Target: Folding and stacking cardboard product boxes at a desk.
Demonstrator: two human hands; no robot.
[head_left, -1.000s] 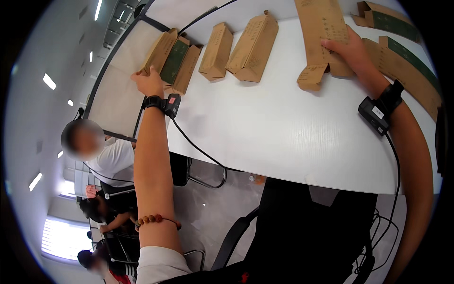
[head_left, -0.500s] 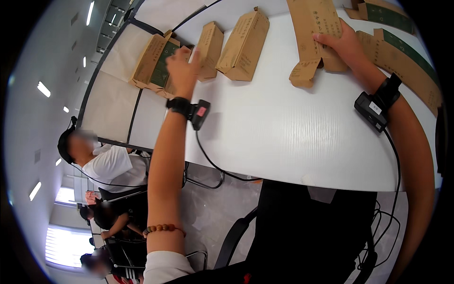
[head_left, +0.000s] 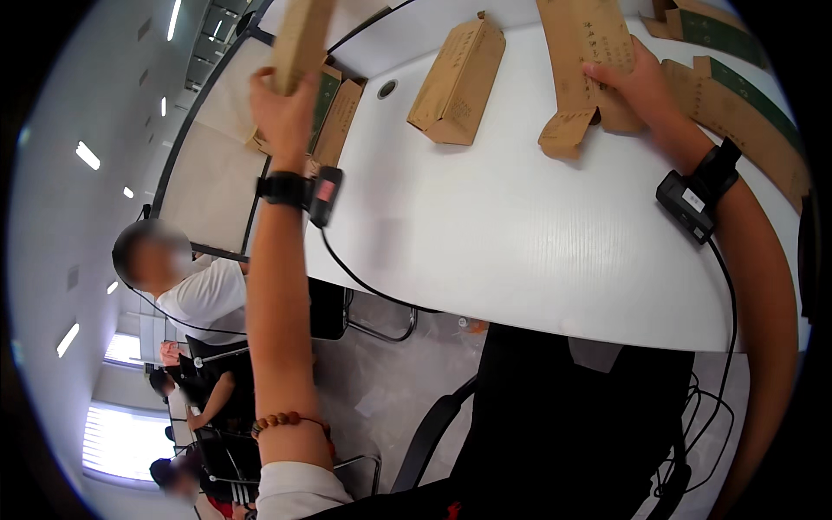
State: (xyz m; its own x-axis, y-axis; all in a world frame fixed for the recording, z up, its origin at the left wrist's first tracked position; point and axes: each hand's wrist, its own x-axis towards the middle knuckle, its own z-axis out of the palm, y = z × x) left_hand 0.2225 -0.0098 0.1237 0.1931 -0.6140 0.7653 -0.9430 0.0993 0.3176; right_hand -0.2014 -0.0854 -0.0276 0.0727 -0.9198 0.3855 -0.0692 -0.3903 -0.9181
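Note:
My left hand (head_left: 286, 117) is closed around the lower end of a narrow brown cardboard box (head_left: 305, 39), held up at the far left above other boxes. Behind that hand, a brown and green cardboard box (head_left: 340, 121) is partly hidden. My right hand (head_left: 640, 85) grips the side of another brown cardboard box (head_left: 579, 61), its thumb lying on the printed face. An end flap (head_left: 565, 134) of this box hangs open toward me. Between the hands, a closed brown box (head_left: 459, 82) lies on the white table (head_left: 511, 225), touched by neither.
Open brown and green cartons (head_left: 750, 130) lie along the right side, with another carton (head_left: 715, 35) at the far right. A round cable hole (head_left: 387, 89) is near the table's back left. Cables trail from both wrist devices. A black chair (head_left: 438, 425) stands below; people sit at left.
My left hand has taken hold of the narrow box that stood left of the closed one and lifted it up and leftward. My right hand keeps its grip in nearly the same place.

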